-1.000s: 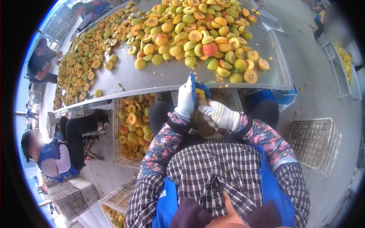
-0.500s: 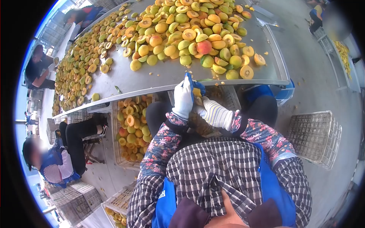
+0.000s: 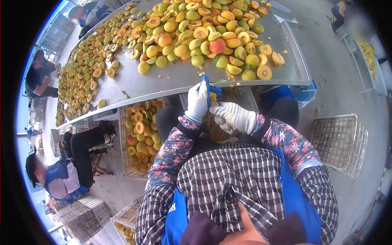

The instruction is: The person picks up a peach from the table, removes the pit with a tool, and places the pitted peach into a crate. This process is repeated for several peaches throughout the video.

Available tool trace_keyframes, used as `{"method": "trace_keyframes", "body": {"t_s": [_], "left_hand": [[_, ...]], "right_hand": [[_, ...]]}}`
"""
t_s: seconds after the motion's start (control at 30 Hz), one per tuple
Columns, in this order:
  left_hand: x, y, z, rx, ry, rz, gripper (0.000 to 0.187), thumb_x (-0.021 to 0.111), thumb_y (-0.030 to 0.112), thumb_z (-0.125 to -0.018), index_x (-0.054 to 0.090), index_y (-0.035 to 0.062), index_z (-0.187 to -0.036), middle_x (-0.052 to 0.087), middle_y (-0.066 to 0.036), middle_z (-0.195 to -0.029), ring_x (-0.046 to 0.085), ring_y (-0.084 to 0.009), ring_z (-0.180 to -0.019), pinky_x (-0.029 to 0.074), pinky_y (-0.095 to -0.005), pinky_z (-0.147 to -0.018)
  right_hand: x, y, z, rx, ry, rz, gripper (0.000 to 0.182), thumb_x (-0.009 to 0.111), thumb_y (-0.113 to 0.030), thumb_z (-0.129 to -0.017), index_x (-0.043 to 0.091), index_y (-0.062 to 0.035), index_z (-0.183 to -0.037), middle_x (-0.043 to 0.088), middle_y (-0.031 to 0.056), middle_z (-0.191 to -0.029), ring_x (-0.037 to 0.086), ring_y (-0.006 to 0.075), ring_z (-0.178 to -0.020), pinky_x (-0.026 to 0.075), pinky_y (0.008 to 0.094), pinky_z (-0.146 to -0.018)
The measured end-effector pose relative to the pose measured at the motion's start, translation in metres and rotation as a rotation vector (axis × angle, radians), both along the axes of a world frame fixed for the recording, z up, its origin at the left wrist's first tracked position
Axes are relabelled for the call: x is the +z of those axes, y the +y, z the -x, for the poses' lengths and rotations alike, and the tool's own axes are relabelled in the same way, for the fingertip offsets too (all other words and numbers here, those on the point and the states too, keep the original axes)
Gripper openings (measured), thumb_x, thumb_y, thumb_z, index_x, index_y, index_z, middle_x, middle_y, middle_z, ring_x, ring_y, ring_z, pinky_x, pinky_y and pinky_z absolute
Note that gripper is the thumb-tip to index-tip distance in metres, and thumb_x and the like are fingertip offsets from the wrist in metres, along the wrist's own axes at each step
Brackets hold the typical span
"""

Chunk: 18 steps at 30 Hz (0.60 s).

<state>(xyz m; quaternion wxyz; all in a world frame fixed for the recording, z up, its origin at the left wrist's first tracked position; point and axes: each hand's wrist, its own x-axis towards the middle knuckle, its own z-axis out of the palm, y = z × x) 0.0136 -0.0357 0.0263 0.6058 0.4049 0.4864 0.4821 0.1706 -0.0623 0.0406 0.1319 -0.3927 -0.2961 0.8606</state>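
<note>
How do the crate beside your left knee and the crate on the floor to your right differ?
The white plastic crate by the left knee is filled with yellow-orange halved fruit; the white plastic crate on the right shows only bare lattice. The left one sits tucked under the metal table edge; the right one stands out on the open floor. Both are pale lattice-walled crates.

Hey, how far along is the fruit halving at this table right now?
Done: many cut halves lie spread along the metal table, and a crate under it holds more fruit. In hand: the left hand and right hand, both gloved, work on one yellow fruit over the lap. Left: a big pile of whole fruit sits on the table.
</note>
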Motion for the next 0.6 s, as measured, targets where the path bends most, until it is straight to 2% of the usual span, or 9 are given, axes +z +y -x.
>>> {"method": "trace_keyframes", "body": {"t_s": [0.03, 0.1, 0.17, 0.23, 0.37, 0.43, 0.47, 0.57, 0.6], "left_hand": [[-0.002, 0.001, -0.002, 0.037, -0.025, -0.056, 0.055, 0.044, 0.043, -0.103, 0.067, -0.0044, -0.085, 0.068, -0.011, -0.075, 0.062, -0.0148, -0.066, 0.05, -0.0265, -0.065], [-0.003, 0.004, -0.002, 0.013, 0.005, -0.043, 0.056, 0.044, 0.043, -0.103, 0.067, -0.0042, -0.085, 0.068, -0.011, -0.075, 0.063, -0.0149, -0.067, 0.05, -0.0266, -0.065], [-0.001, 0.004, 0.001, -0.001, 0.035, -0.023, 0.056, 0.043, 0.044, -0.103, 0.067, -0.004, -0.086, 0.068, -0.011, -0.075, 0.063, -0.015, -0.067, 0.05, -0.0267, -0.065], [0.001, 0.008, 0.007, -0.096, 0.075, 0.103, 0.056, 0.043, 0.044, -0.103, 0.067, -0.0032, -0.085, 0.069, -0.011, -0.075, 0.063, -0.0154, -0.067, 0.05, -0.0271, -0.065], [-0.012, 0.008, 0.005, -0.071, 0.016, 0.091, 0.057, 0.048, 0.047, -0.1, 0.066, -0.0044, -0.081, 0.068, -0.015, -0.074, 0.065, -0.0216, -0.07, 0.052, -0.0313, -0.07], [-0.009, 0.004, 0.006, -0.083, 0.023, 0.092, 0.057, 0.048, 0.047, -0.1, 0.066, -0.0043, -0.081, 0.068, -0.015, -0.074, 0.065, -0.0215, -0.07, 0.052, -0.0313, -0.071], [-0.008, 0.002, 0.006, -0.096, 0.031, 0.092, 0.057, 0.048, 0.047, -0.1, 0.066, -0.0043, -0.081, 0.068, -0.015, -0.074, 0.065, -0.0214, -0.07, 0.052, -0.0314, -0.071], [-0.01, 0.0, 0.001, -0.015, 0.044, 0.023, 0.058, 0.047, 0.047, -0.1, 0.066, -0.0044, -0.08, 0.068, -0.015, -0.075, 0.065, -0.0211, -0.068, 0.052, -0.0313, -0.07], [-0.01, 0.002, 0.002, -0.013, 0.043, 0.022, 0.058, 0.047, 0.047, -0.1, 0.066, -0.0044, -0.08, 0.068, -0.015, -0.075, 0.065, -0.0211, -0.068, 0.052, -0.0313, -0.07]], "right_hand": [[0.003, -0.001, 0.003, -0.003, 0.0, -0.001, 0.033, 0.054, -0.035, -0.098, 0.05, -0.0078, -0.116, 0.053, 0.0031, -0.072, 0.05, 0.0143, -0.046, 0.044, 0.0293, -0.04], [0.005, -0.007, 0.009, 0.068, -0.316, -0.379, 0.033, 0.054, -0.035, -0.098, 0.051, -0.0076, -0.117, 0.054, 0.0037, -0.072, 0.052, 0.015, -0.046, 0.044, 0.0293, -0.04], [-0.023, -0.006, 0.008, 0.076, -0.305, -0.45, 0.037, 0.055, -0.036, -0.097, 0.05, -0.0072, -0.12, 0.054, 0.0046, -0.073, 0.053, 0.0158, -0.047, 0.045, 0.0305, -0.041], [-0.089, -0.002, 0.012, -0.122, -0.409, -1.477, 0.042, 0.055, -0.037, -0.097, 0.048, -0.0064, -0.124, 0.054, 0.0049, -0.073, 0.053, 0.0159, -0.048, 0.046, 0.0317, -0.042], [-0.075, -0.007, 0.011, -0.135, -0.464, -1.429, 0.035, 0.057, -0.036, -0.096, 0.051, -0.0084, -0.117, 0.053, 0.0035, -0.072, 0.052, 0.0154, -0.046, 0.045, 0.0323, -0.041], [0.0, -0.006, 0.002, 0.091, -0.216, -0.166, 0.028, 0.058, -0.036, -0.095, 0.052, -0.0108, -0.107, 0.052, 0.002, -0.07, 0.05, 0.0143, -0.045, 0.043, 0.0313, -0.039], [-0.006, -0.002, -0.002, 0.086, -0.064, -0.025, 0.026, 0.059, -0.035, -0.095, 0.05, -0.0125, -0.103, 0.051, 0.0008, -0.069, 0.049, 0.0133, -0.044, 0.042, 0.0304, -0.038], [0.003, -0.005, 0.002, 0.078, -0.116, -0.095, 0.03, 0.057, -0.036, -0.096, 0.05, -0.0104, -0.11, 0.052, 0.0023, -0.07, 0.05, 0.0136, -0.045, 0.044, 0.0307, -0.038], [0.0, -0.009, 0.006, 0.14, -0.32, -0.423, 0.036, 0.055, -0.038, -0.097, 0.05, -0.0086, -0.116, 0.054, 0.0046, -0.073, 0.054, 0.0153, -0.047, 0.046, 0.0332, -0.041]]}}
